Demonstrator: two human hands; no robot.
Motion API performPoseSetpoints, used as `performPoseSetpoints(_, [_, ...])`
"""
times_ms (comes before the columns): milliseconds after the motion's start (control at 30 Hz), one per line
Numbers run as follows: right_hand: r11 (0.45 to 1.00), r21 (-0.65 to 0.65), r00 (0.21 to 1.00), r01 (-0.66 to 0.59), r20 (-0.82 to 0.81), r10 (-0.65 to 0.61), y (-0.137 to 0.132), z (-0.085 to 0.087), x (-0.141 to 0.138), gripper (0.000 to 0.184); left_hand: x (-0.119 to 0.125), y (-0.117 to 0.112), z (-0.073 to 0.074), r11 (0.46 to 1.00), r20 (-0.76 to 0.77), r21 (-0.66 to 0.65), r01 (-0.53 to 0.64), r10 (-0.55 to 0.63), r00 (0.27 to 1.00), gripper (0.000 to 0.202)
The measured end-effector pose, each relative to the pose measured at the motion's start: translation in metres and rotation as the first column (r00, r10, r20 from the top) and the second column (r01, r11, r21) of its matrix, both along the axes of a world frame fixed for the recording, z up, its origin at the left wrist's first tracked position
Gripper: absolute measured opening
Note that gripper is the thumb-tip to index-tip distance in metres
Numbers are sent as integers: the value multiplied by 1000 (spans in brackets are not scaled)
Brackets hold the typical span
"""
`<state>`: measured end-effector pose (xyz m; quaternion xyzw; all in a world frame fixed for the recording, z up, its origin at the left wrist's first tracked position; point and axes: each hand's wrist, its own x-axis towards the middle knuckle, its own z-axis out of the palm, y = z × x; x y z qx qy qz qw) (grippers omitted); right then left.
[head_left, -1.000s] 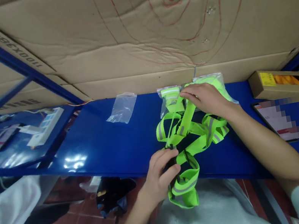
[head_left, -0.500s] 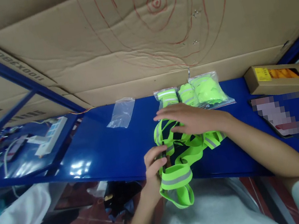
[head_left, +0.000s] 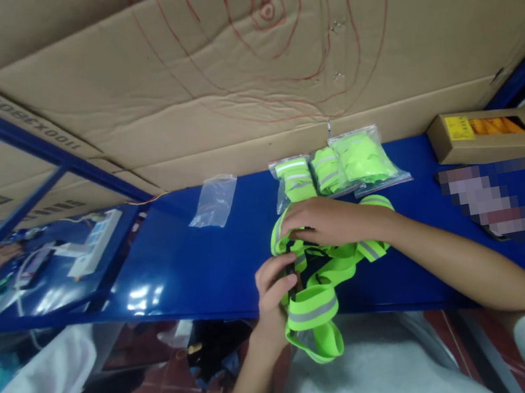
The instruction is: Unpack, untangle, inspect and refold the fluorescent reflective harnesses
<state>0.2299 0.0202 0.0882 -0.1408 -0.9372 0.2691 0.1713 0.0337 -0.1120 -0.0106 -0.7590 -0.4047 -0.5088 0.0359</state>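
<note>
A neon-yellow reflective strap (head_left: pixel 313 309) with a grey stripe lies in loops at the desk's front edge, some loops hanging over it. My left hand (head_left: pixel 272 286) is closed on the strap near a dark piece, perhaps a buckle. Over the upper loops, my right hand (head_left: pixel 325 220) has its fingers curled down and closed on the strap; the fingertips are partly hidden. Behind it lie clear bags of folded neon straps: a narrow bag (head_left: pixel 295 174) at the left and a fuller bag (head_left: pixel 362 158) at the right.
A flat clear plastic bag (head_left: pixel 215 201) lies on the blue desk (head_left: pixel 166 254). To the right are a cardboard box (head_left: pixel 458 152) and a phone (head_left: pixel 490 204). Cardboard (head_left: pixel 208 118) walls off the back. At the left, past a blue frame, another person works beside a power strip (head_left: pixel 98 242).
My right hand has come down onto the upper loops, and its outstretched fingers have curled onto the strap. My left hand keeps its hold. The view has shifted slightly.
</note>
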Motion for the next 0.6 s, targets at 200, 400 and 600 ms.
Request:
performPoseSetpoints(200, [974,167,984,156,-113,-138,-6,3,0,26,-3,0,-1,999,51,-30,16,-14,999,31])
performPoseSetpoints(400, [995,5,993,105,50,-105,-28,28,11,26,0,10,12,982,-20,14,-189,190,982,29])
performPoseSetpoints(600, [963,-139,951,232,240,-195,-48,26,4,51,12,27,30,909,-331,-28,-417,385,862,23])
